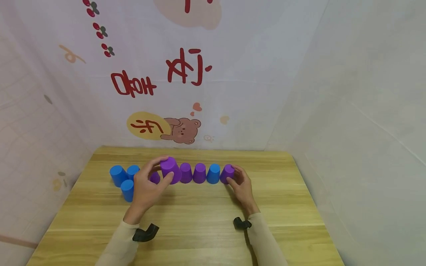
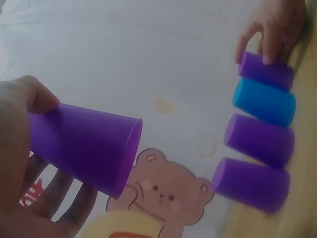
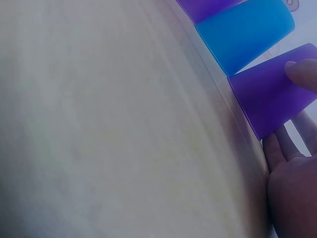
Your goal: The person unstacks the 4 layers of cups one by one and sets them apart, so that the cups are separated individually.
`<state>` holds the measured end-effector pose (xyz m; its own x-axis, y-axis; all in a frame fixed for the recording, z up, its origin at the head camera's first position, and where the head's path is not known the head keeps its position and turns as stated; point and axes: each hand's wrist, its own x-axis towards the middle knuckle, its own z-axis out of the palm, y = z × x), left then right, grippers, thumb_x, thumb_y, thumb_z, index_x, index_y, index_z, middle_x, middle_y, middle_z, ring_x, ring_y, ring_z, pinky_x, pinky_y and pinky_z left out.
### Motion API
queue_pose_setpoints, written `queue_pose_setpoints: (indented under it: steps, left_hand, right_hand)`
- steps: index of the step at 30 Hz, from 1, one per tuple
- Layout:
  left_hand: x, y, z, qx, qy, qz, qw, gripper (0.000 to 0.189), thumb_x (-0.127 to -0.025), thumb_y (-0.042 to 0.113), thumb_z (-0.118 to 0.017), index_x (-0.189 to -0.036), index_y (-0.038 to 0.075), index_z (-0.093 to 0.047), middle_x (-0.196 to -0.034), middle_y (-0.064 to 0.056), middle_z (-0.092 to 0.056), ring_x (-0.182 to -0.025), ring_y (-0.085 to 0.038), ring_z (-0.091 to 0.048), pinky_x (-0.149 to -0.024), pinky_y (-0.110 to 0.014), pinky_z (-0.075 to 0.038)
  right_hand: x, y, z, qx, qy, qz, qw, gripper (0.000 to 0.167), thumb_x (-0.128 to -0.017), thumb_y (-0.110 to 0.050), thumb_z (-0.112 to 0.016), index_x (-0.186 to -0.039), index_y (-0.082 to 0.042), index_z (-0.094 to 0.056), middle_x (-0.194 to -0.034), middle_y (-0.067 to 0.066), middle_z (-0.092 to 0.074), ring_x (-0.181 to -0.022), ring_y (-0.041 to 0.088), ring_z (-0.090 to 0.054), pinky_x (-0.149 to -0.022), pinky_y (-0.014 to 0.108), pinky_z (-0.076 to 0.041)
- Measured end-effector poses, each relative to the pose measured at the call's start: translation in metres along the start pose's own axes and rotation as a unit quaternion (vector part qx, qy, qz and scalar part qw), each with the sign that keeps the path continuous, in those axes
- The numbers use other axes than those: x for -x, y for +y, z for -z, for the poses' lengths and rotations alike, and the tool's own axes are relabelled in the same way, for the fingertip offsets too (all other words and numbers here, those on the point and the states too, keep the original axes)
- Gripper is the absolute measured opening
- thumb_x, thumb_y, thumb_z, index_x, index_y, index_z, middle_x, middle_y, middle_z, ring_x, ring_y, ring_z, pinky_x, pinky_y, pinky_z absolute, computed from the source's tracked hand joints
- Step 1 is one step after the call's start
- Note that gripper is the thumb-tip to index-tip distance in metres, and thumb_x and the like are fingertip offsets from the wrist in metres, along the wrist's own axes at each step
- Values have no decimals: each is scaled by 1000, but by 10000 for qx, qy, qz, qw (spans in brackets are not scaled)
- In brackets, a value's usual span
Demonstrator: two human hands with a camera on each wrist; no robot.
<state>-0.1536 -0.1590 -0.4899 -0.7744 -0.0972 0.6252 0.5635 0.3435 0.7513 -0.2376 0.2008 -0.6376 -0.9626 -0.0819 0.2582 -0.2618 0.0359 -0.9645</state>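
Note:
My left hand grips a purple cup upside down, raised above the table; in the left wrist view that purple cup lies between thumb and fingers. At the right end of a row of upturned cups, my right hand holds another purple cup that stands on the table. Beside it in the row come a blue cup and two purple cups, one in the middle and one further left. Another purple cup shows partly behind my left hand.
Several blue cups stand upside down left of my left hand, one at the back left, one nearer, one partly hidden. The wooden table ends at a printed wall cloth.

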Motion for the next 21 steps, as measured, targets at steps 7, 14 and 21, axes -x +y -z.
queue_pose_setpoints:
  steps: [7,14,21]
  left_hand:
    - [6,0,32,26,417,-25,9991,58,-84,-16,-84,-139,-2,-74,-135,-10,-80,-120,4,-72,-105,-9,-59]
    - [14,-4,67,-32,910,46,9958,58,-82,-21,-80,-138,-9,-72,-136,15,-77,-120,-1,-73,-105,-9,-58]
    - [19,-7,95,11,1447,5,9895,56,-79,-25,-76,-135,-18,-69,-130,10,-78,-116,-5,-73,-103,-11,-59]
  right_hand:
    - [0,-1,0,33,0,-80,10000,59,-102,8,-76,-157,1,-56,-156,31,-65,-149,50,-61,-126,36,-55]
    - [1,-3,-2,30,59,-176,9998,58,-102,10,-75,-156,-1,-57,-155,30,-66,-149,49,-62,-130,55,-51]
    - [2,-3,0,23,11,-192,9998,57,-104,7,-74,-157,-4,-57,-155,28,-66,-149,48,-62,-130,60,-50]
